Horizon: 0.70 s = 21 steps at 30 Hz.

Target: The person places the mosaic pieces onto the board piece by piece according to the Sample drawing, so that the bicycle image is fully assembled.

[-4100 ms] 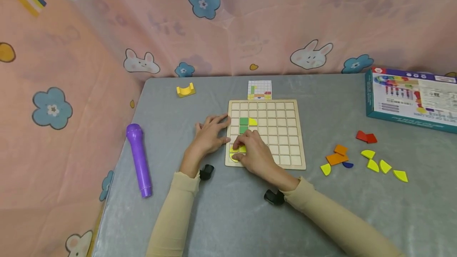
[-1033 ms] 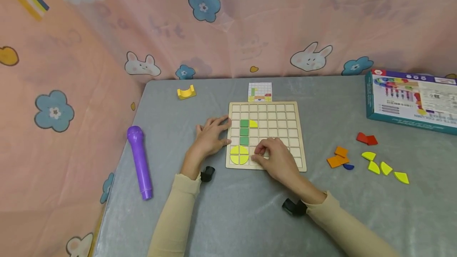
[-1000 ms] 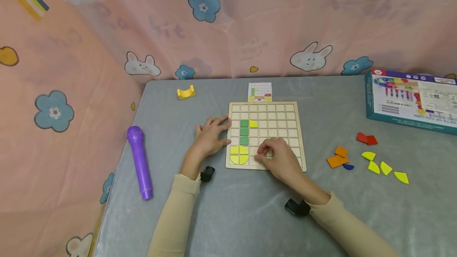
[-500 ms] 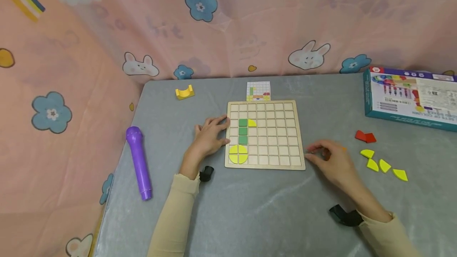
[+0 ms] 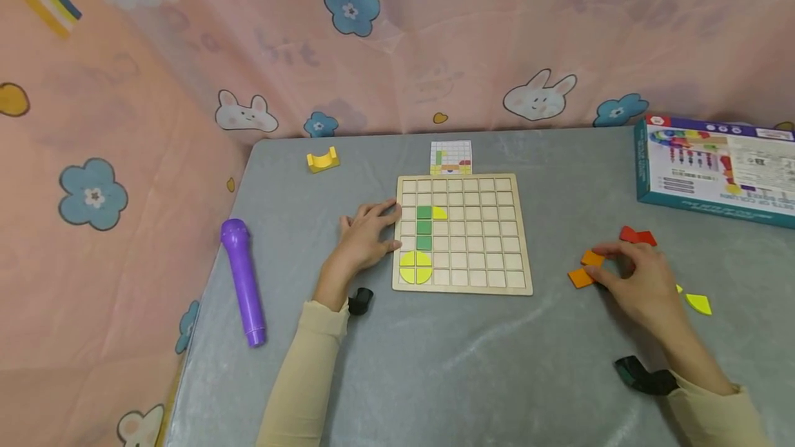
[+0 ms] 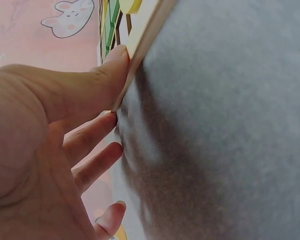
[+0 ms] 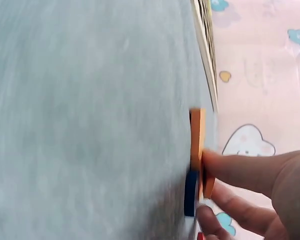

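Observation:
At the left rim of the wooden grid board (image 5: 525, 254), my left hand (image 5: 365, 240) rests with its fingers spread. Its thumb (image 6: 112, 62) touches the board's edge in the left wrist view. On the board lie green squares (image 5: 424, 227), a yellow circle of quarter pieces (image 5: 415, 267) and one separate yellow quarter (image 5: 439, 213). My right hand (image 5: 642, 285) pinches an orange square tile (image 5: 592, 259) between thumb and index finger. Another orange tile (image 5: 580, 278) lies against it, and a dark blue piece (image 7: 190, 194) shows beside them in the right wrist view.
Red pieces (image 5: 638, 235) and a yellow quarter (image 5: 698, 304) lie around the right hand, which partly covers others. A pattern card (image 5: 451, 157) touches the board's far edge. A box (image 5: 714, 171), a purple microphone (image 5: 243, 281) and a yellow arch block (image 5: 323, 159) stand around.
My right hand has left the board and moved right to the orange tiles. Earlier it was setting yellow quarters, and the circle now shows whole. The left hand has stayed.

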Each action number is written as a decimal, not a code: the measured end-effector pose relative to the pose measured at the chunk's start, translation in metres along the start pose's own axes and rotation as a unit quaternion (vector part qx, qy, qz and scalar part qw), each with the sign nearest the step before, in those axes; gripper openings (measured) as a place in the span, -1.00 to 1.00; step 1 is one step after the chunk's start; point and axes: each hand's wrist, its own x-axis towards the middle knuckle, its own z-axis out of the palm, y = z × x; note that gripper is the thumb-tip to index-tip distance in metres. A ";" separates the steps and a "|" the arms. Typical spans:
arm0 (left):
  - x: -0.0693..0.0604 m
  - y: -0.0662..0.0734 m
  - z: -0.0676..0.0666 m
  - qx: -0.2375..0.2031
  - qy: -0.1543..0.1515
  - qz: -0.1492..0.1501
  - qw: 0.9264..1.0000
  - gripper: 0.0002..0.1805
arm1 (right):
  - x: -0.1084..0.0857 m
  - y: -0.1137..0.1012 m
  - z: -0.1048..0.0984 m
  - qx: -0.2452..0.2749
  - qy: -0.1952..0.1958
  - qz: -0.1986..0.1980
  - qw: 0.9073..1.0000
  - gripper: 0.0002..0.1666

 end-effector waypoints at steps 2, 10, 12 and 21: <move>0.000 0.000 0.000 -0.001 0.000 -0.001 1.000 -0.23 | 0.001 0.001 -0.001 -0.008 -0.001 -0.002 1.000 -0.55; 0.000 0.001 -0.001 -0.004 0.002 0.001 1.000 -0.23 | 0.006 -0.017 0.010 0.002 0.013 -0.029 0.999 -0.57; 0.000 0.001 -0.001 -0.004 0.002 0.000 1.000 -0.23 | 0.007 -0.027 0.018 0.018 0.021 -0.049 0.998 -0.59; 0.000 0.001 -0.001 -0.002 0.001 0.001 1.000 -0.24 | 0.008 -0.080 0.054 0.082 -0.005 -0.142 0.986 -0.64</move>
